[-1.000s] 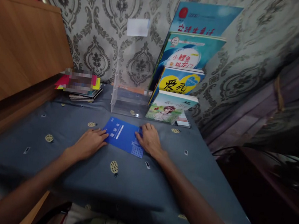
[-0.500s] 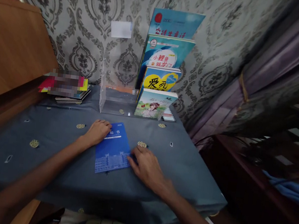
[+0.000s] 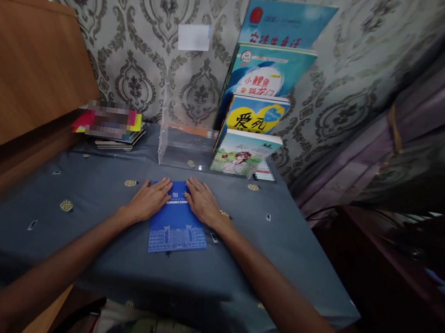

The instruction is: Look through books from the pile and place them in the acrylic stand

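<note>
Cabinet [image 3: 32, 54]: stands at far left, beside the table.
Stack of books and magazines [image 3: 118, 145]: lies flat near the cabinet, presumably for steadiness, given mixed sizes; top cover too blurred to read.
Left hand [image 3: 150, 202]: lies palm down on the upper left of the blue booklet [image 3: 177, 222], fingers nearly straight, grasping nothing; seems to press that edge to the pineapple-print tablecloth [image 3: 96, 188].
Clear acrylic rack [image 3: 161, 145]: stands upright near the wall, just behind the booklet.
Booklet: lies flat, cover up, partly under both hands, turned to read upright from the wearer's side.
Right hand [image 3: 203, 205]: lies flat on the upper right, mirroring the left, likely to even out pressure; holds nothing.
Children's books [image 3: 253, 118]: rise in steps inside the rack, tallest at back, apparently to show titles.
Lilac curtain [image 3: 349, 164]: hangs gathered by a tie [image 3: 394, 129].
</note>
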Demonstrator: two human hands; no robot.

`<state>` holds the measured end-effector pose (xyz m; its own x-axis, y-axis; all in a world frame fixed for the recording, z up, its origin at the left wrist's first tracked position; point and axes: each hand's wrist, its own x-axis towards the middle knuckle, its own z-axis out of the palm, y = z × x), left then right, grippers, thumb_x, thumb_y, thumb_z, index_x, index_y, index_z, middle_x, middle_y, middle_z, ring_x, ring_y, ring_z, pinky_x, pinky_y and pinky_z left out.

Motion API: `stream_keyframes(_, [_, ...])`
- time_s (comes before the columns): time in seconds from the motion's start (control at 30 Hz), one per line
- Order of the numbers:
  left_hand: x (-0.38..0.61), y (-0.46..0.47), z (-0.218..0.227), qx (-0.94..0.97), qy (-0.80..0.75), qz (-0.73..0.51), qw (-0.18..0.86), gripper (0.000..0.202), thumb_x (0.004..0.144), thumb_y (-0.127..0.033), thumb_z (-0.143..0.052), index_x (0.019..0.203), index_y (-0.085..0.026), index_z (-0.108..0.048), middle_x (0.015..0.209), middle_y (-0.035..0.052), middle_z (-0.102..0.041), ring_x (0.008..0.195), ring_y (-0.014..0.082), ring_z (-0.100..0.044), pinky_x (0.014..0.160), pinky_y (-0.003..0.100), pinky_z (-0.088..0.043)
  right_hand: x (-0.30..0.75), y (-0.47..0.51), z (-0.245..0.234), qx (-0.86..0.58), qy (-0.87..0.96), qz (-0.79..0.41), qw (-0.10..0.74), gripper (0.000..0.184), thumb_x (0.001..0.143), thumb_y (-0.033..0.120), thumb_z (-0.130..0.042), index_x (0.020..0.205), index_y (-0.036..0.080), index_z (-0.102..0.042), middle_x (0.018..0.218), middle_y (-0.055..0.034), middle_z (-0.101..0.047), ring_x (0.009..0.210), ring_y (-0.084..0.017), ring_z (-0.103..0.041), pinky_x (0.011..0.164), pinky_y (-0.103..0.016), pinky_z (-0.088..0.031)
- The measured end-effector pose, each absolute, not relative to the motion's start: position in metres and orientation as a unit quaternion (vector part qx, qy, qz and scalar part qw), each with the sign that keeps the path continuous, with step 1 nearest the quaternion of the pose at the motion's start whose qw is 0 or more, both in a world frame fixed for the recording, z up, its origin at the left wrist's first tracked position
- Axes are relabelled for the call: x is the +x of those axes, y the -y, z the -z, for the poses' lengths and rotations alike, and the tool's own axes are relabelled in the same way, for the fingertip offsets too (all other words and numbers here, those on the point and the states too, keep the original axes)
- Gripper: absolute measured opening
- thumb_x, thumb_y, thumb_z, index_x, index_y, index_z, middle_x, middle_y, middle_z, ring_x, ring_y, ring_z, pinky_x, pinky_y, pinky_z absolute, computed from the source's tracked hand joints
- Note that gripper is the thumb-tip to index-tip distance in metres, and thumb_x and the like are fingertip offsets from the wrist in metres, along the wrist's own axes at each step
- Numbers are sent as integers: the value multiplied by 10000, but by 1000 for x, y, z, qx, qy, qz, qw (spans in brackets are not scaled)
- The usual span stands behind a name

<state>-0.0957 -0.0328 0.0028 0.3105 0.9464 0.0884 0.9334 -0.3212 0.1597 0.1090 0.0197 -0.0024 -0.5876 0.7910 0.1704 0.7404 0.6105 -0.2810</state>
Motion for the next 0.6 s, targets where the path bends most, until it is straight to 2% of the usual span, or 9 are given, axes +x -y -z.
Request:
stream_keyframes(0.17, [-126,45,-1,805,-584,-93,47,523,1030,-387,-314,1503,-177,-394,1572,140,-378,1475,272,-324,1171,572,-249,110,-18,4,-430,892,-75,119,510,1023,299,-325,1474,90,-440,1554,-161,-411,1467,-243,-344,1201,-462,-269])
stream_keyframes(0.33, [-128,73,-1,854,-510,-91,49,536,1049,-430,-268,1530,-205,-344,1583,123,-364,1487,244,-300,1201,541,-181,107,-17,6,-440,887,-68,120,512,1020,293,-315,1475,95,-442,1558,-159,-404,1468,-246,-340,1198,-474,-266])
stream_keyframes(0.6, [-103,163,-9,915,-385,-87,85,587,1064,-402,-302,1593,-281,-77,1600,49,-341,1500,160,-255,1245,429,-115,107,-18,7,-439,889,-64,116,517,1020,284,-298,1475,81,-434,1563,-150,-399,1465,-252,-345,1196,-467,-260])
